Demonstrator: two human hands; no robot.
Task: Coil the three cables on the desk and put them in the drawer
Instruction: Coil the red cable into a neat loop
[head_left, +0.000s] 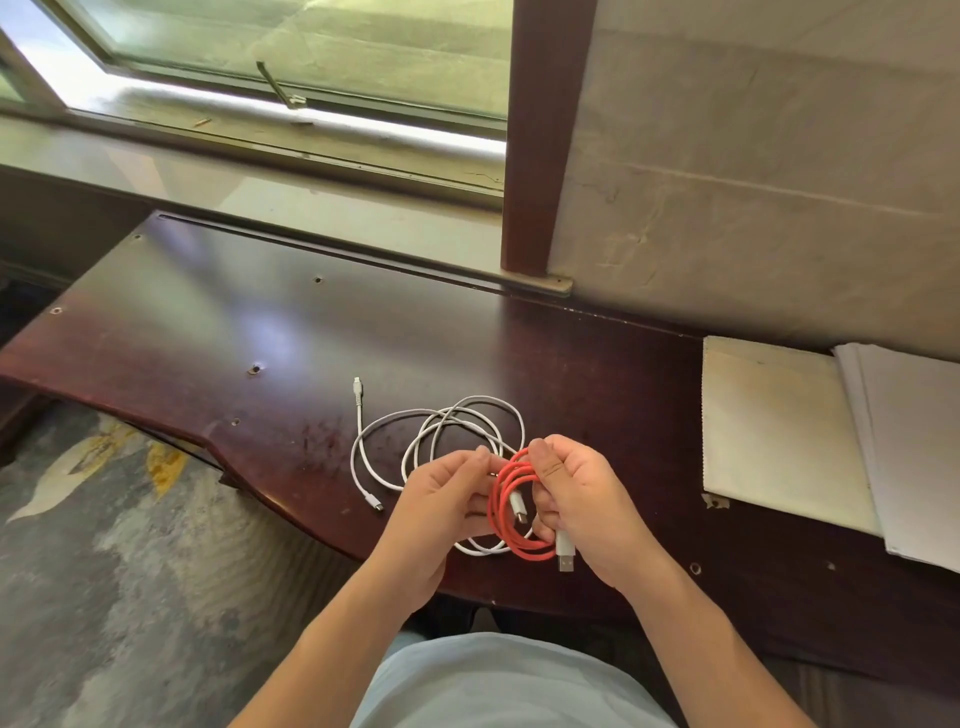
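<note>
A red cable (503, 499) is wound into a small coil held just above the dark wooden desk (208, 322). My right hand (587, 504) grips the coil's right side, and its white USB plug (565, 553) hangs below my fingers. My left hand (441, 504) pinches the coil's left side. Behind my hands, white cables (441, 421) lie in loose tangled loops on the desk, with one plug (357, 387) pointing away and another (375, 503) near the front edge. No drawer is in view.
A cream cloth or pad (779, 431) and a stack of white paper (914, 447) lie at the desk's right. A window sill (260, 171) runs behind the desk and a wooden post (540, 135) stands at the back. Patterned carpet (130, 545) lies at the left.
</note>
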